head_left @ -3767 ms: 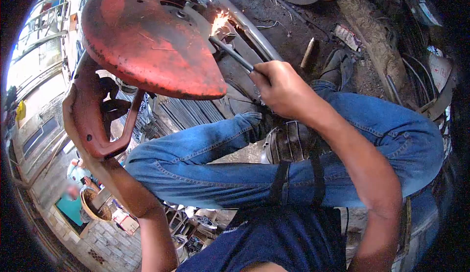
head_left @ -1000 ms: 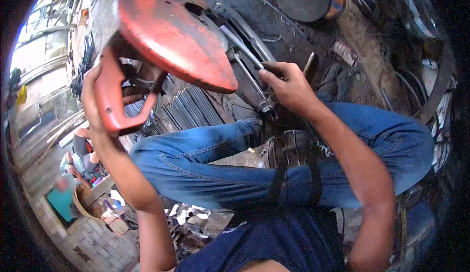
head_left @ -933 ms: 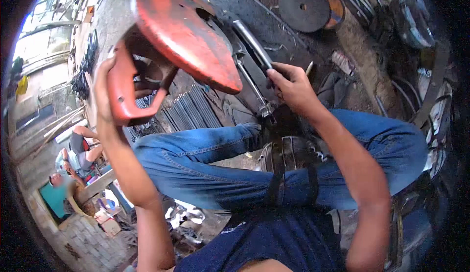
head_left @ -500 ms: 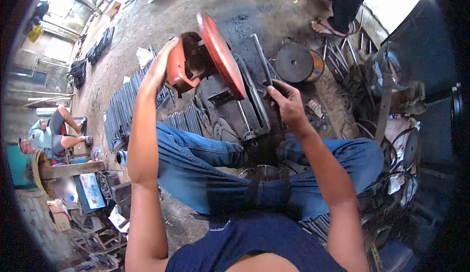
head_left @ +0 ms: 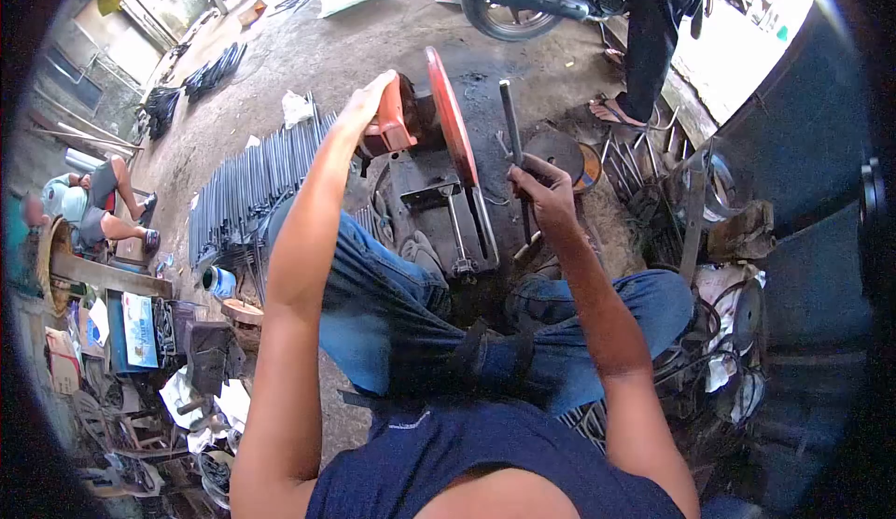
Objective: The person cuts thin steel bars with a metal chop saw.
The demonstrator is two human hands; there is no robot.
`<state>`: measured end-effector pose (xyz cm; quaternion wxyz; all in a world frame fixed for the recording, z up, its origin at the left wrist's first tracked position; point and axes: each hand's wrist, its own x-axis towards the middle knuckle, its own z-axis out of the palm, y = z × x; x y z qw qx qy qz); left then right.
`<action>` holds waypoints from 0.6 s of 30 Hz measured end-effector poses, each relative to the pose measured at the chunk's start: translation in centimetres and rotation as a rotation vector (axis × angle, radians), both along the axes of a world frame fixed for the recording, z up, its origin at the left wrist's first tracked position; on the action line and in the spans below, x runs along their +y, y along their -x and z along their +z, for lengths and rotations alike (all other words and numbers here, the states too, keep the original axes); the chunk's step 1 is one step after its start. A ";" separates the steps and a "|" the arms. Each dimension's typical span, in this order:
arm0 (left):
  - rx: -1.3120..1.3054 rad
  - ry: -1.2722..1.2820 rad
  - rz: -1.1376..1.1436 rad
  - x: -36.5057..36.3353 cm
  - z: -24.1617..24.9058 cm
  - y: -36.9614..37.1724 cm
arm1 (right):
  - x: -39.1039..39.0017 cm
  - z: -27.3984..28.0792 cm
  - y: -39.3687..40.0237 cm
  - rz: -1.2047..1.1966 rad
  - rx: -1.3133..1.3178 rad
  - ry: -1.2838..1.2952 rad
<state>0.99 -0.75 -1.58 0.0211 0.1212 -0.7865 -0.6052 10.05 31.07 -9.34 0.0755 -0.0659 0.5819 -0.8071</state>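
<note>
A cut-off machine with a red disc guard [head_left: 451, 113] and an orange-red housing [head_left: 392, 118] stands in front of me. My left hand [head_left: 371, 99] lies on top of the housing, its fingers wrapped over the far side and partly hidden. To the right of the guard, my right hand [head_left: 543, 186] grips a dark metal rod [head_left: 510, 118], which points up and away from me. Below the guard is the machine's metal base [head_left: 481, 230] with a threaded clamp screw [head_left: 459, 230].
Many dark rods [head_left: 252, 183] lie in rows at the left. A round disc [head_left: 554, 153] sits beyond my right hand. One person stands at the upper right near a motorcycle [head_left: 532, 1]; another sits at the far left. Scrap metal lies at the right.
The view has shifted, bringing more of the motorcycle into sight. My left hand remains on the housing, and my right hand still holds the rod.
</note>
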 end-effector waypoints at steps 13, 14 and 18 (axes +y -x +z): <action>-0.066 0.357 0.032 0.8 1.2 -1.0 | -1.4 1.9 -0.8 -0.042 0.120 0.004; -0.064 0.353 0.023 0.4 0.9 -0.5 | -1.4 1.9 -0.8 -0.090 0.141 -0.040; -0.060 0.467 0.045 0.9 1.3 -0.7 | -1.5 2.7 -1.0 -0.191 0.179 -0.089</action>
